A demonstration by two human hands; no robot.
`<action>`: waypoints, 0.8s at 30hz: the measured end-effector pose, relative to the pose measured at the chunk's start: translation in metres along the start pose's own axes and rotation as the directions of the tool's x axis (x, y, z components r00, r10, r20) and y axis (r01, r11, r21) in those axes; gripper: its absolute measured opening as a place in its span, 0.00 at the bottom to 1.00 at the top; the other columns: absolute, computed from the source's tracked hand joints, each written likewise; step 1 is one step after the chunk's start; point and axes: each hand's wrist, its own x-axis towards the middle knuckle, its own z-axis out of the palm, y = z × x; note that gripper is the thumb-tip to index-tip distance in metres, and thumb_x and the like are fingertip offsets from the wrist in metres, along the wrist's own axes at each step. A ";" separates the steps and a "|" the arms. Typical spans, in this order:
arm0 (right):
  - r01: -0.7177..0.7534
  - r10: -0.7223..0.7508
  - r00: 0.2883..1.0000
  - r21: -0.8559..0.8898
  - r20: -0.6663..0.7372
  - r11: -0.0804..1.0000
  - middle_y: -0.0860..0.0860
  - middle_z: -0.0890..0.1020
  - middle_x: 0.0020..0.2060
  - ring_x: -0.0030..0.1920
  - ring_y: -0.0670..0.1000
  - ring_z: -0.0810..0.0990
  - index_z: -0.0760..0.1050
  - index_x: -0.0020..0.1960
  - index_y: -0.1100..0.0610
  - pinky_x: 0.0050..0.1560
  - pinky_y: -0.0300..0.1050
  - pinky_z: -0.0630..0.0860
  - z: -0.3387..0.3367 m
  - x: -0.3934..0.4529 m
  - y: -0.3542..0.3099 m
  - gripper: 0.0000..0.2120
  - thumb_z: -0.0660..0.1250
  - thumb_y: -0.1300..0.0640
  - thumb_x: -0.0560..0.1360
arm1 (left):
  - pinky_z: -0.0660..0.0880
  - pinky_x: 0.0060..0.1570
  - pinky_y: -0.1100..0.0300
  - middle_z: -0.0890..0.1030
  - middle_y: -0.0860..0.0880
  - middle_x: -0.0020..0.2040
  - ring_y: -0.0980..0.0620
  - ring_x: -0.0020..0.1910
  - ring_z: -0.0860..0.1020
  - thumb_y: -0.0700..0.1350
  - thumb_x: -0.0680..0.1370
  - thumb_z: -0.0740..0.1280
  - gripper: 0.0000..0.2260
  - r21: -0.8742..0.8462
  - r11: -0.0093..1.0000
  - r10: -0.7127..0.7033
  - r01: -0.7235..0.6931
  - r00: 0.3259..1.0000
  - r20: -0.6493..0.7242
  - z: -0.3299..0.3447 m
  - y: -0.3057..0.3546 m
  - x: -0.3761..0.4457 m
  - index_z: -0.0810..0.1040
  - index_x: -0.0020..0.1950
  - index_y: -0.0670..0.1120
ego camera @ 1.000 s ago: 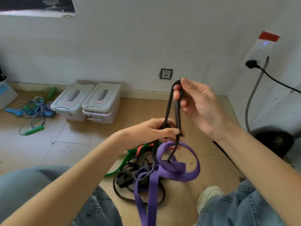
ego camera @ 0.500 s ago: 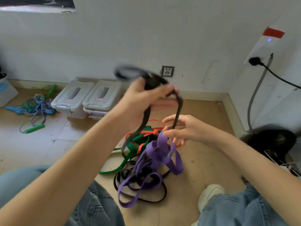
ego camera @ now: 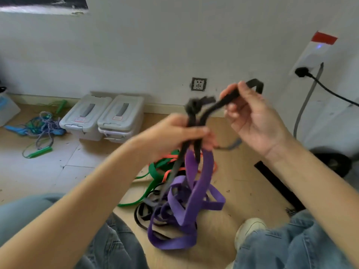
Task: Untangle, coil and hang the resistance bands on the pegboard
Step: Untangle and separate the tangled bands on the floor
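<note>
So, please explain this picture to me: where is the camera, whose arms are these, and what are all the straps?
The camera sits on a person's head and looks down, so the arms are the person's own. No machine is here. The left hand grips a black resistance band, and a purple band hangs tangled with it. The right hand pinches the black band's upper loop. On the wooden floor lie a green band and an orange band. By the wall stand two grey boxes, with skipping ropes beside them. The picture is blurry, so I cannot see the knot clearly.
</note>
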 end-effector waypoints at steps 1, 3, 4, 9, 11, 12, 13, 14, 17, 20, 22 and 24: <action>-0.019 0.018 0.998 0.018 0.060 1.000 0.52 0.83 0.42 0.33 0.44 0.77 0.77 0.48 0.59 0.32 0.33 0.74 -0.005 0.001 -0.004 0.15 0.66 0.48 0.71 | 0.77 0.35 0.68 0.84 0.45 0.38 0.55 0.37 0.82 0.39 0.76 0.64 0.06 -0.087 0.991 0.100 -0.102 0.995 -0.025 -0.004 0.014 -0.001 0.79 0.46 0.39; -0.126 0.149 0.966 -0.122 0.209 0.985 0.51 0.81 0.53 0.40 0.46 0.79 0.75 0.59 0.58 0.39 0.36 0.77 -0.010 0.001 -0.006 0.29 0.70 0.41 0.66 | 0.75 0.29 0.70 0.85 0.47 0.39 0.56 0.38 0.82 0.42 0.77 0.64 0.07 -0.172 0.954 0.225 -0.245 0.966 -0.130 -0.011 0.034 -0.003 0.82 0.44 0.43; -0.174 0.242 0.935 -0.259 0.259 0.950 0.50 0.81 0.55 0.43 0.45 0.79 0.75 0.62 0.56 0.41 0.37 0.77 -0.011 -0.001 -0.001 0.30 0.71 0.39 0.65 | 0.75 0.29 0.69 0.84 0.49 0.39 0.58 0.37 0.82 0.41 0.77 0.64 0.07 -0.079 0.966 0.229 -0.248 0.954 -0.191 -0.013 0.033 -0.002 0.82 0.45 0.44; -0.073 0.456 0.883 -0.927 0.111 0.367 0.40 0.81 0.44 0.39 0.31 0.76 0.76 0.52 0.46 0.44 0.34 0.72 -0.014 -0.011 0.049 0.15 0.75 0.51 0.68 | 0.65 0.20 0.69 0.82 0.44 0.36 0.53 0.30 0.76 0.36 0.77 0.64 0.05 0.321 0.946 0.121 -0.050 0.971 -0.205 -0.004 0.004 -0.006 0.79 0.45 0.36; -0.048 0.546 0.826 -0.948 0.139 0.314 0.41 0.79 0.51 0.44 0.32 0.77 0.73 0.59 0.47 0.45 0.32 0.72 -0.014 -0.015 0.058 0.20 0.74 0.52 0.69 | 0.64 0.19 0.70 0.84 0.43 0.42 0.51 0.35 0.81 0.42 0.78 0.62 0.09 -0.013 0.981 0.191 -0.193 0.976 -0.101 -0.008 0.019 -0.009 0.82 0.44 0.43; -0.024 0.532 0.833 -0.952 0.150 0.306 0.43 0.79 0.52 0.46 0.36 0.77 0.73 0.59 0.47 0.46 0.34 0.73 -0.012 -0.017 0.061 0.20 0.73 0.51 0.69 | 0.64 0.18 0.71 0.85 0.44 0.43 0.50 0.39 0.83 0.44 0.79 0.61 0.10 -0.145 0.961 0.225 -0.235 0.971 -0.083 -0.010 0.027 -0.010 0.82 0.44 0.46; 0.000 0.480 0.863 -0.951 0.156 0.309 0.45 0.80 0.51 0.47 0.39 0.78 0.74 0.59 0.50 0.47 0.37 0.74 -0.009 -0.020 0.063 0.19 0.73 0.52 0.70 | 0.65 0.18 0.71 0.85 0.44 0.44 0.50 0.41 0.84 0.45 0.79 0.60 0.11 -0.220 0.941 0.240 -0.256 0.966 -0.099 -0.012 0.032 -0.010 0.81 0.45 0.46; 0.007 0.411 0.899 -0.941 0.155 0.338 0.48 0.81 0.48 0.46 0.43 0.79 0.76 0.57 0.53 0.46 0.40 0.75 -0.005 -0.021 0.064 0.15 0.72 0.54 0.71 | 0.65 0.18 0.72 0.85 0.45 0.43 0.50 0.41 0.84 0.44 0.80 0.59 0.10 -0.253 0.933 0.227 -0.254 0.965 -0.132 -0.012 0.033 -0.009 0.79 0.46 0.44; -0.049 0.253 0.962 -0.846 0.103 0.532 0.46 0.81 0.33 0.31 0.37 0.77 0.79 0.47 0.64 0.35 0.32 0.72 0.001 -0.020 0.059 0.04 0.66 0.65 0.74 | 0.66 0.19 0.71 0.85 0.43 0.43 0.49 0.43 0.84 0.42 0.80 0.59 0.09 -0.262 0.947 0.127 -0.183 0.968 -0.218 -0.009 0.027 -0.006 0.75 0.48 0.39; -0.012 0.107 0.994 -0.904 0.037 0.428 0.43 0.81 0.29 0.32 0.38 0.79 0.78 0.41 0.56 0.35 0.30 0.71 -0.005 -0.010 0.044 0.06 0.66 0.63 0.75 | 0.65 0.17 0.72 0.84 0.41 0.44 0.50 0.42 0.84 0.41 0.80 0.58 0.09 -0.410 0.899 0.058 -0.156 0.969 -0.241 -0.014 0.027 -0.009 0.75 0.48 0.37; -0.045 0.117 0.993 -0.988 -0.027 0.149 0.47 0.82 0.38 0.41 0.46 0.81 0.76 0.47 0.55 0.41 0.36 0.73 -0.015 -0.005 0.040 0.02 0.66 0.60 0.75 | 0.66 0.17 0.72 0.84 0.42 0.44 0.50 0.42 0.84 0.41 0.79 0.59 0.09 -0.447 0.880 0.082 -0.162 0.978 -0.194 -0.016 0.030 -0.010 0.77 0.47 0.38; -0.026 0.275 0.960 -0.996 -0.048 -0.082 0.49 0.79 0.47 0.49 0.49 0.78 0.74 0.57 0.56 0.46 0.37 0.70 -0.017 -0.008 0.045 0.13 0.69 0.57 0.73 | 0.66 0.18 0.72 0.85 0.42 0.43 0.50 0.42 0.84 0.41 0.79 0.59 0.09 -0.365 0.921 0.076 -0.139 0.980 -0.183 -0.012 0.027 -0.010 0.77 0.47 0.39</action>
